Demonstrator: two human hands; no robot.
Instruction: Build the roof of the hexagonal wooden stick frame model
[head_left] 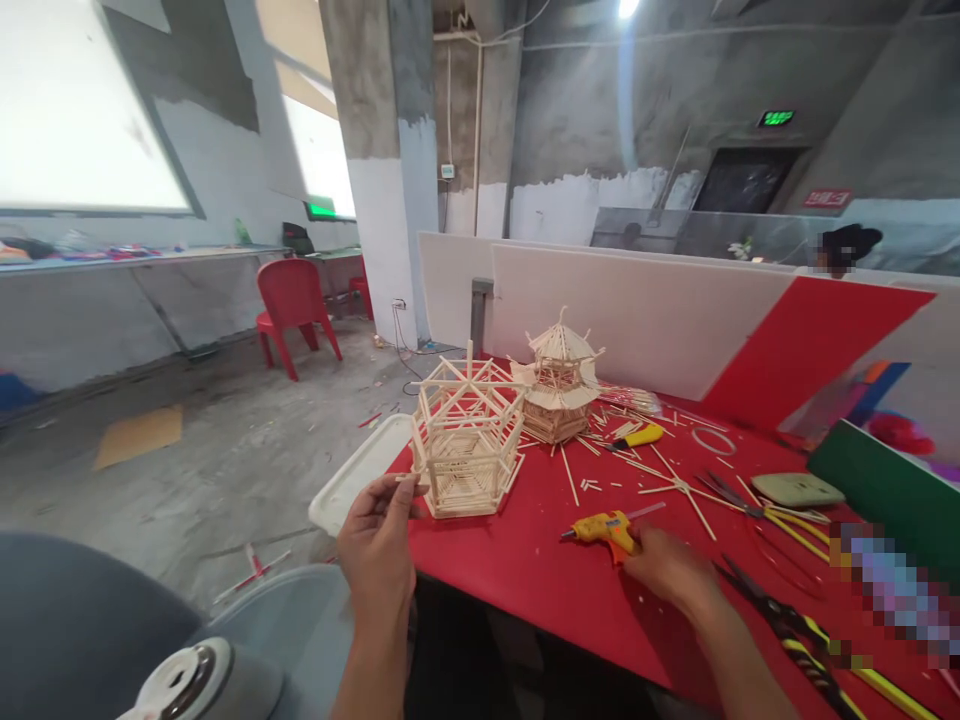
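Observation:
My left hand is closed in a pinch on what looks like a short wooden stick. It is at the left side of a many-sided open frame of wooden sticks, which stands upright on the red table. My right hand is wrapped round the handle of a yellow glue gun. The gun is low over the table or resting on it, its nozzle facing left, with a clear glue stick at its back. Behind the frame stands a pagoda model made of sticks.
Loose sticks, a yellow utility knife, scissors, pliers and a tape ring lie on the right. A white tray is beyond the table's left edge. A lidded cup stands at lower left.

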